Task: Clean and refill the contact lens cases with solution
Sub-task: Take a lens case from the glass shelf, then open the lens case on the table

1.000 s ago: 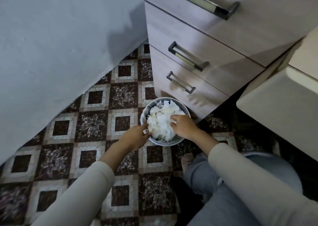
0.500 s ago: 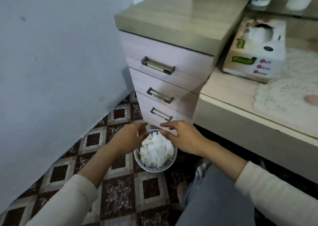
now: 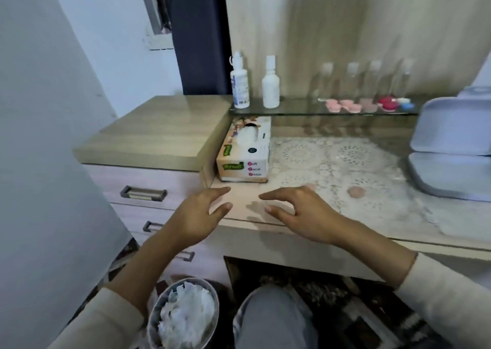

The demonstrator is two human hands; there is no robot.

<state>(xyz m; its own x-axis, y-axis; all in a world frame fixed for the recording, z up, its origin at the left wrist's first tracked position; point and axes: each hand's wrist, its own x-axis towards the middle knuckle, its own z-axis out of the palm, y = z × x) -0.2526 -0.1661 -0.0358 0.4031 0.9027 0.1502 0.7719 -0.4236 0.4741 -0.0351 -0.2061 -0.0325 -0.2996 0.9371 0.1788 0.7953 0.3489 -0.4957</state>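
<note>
Several contact lens cases (image 3: pixel 345 106), pink, red and blue, lie in a row on a glass shelf (image 3: pixel 300 109) at the back. Two white solution bottles (image 3: pixel 240 85) (image 3: pixel 270 85) stand at the shelf's left end. A small pink cap (image 3: pixel 356 191) lies on the lace mat (image 3: pixel 345 168) on the dresser top. My left hand (image 3: pixel 198 215) and my right hand (image 3: pixel 300 213) hover over the dresser's front edge, fingers loosely spread, holding nothing. They are well short of the shelf.
A tissue box (image 3: pixel 245 157) sits under the shelf's left end. A drawer unit (image 3: pixel 159 133) rises on the left. A pale blue box (image 3: pixel 451 149) lies open at right. A bin (image 3: pixel 156 311) full of used tissues stands on the floor by my knee.
Both hands have left the tissue bin on the floor and risen to the dresser's front edge. My view has tilted up from the floor to the dresser top and shelf.
</note>
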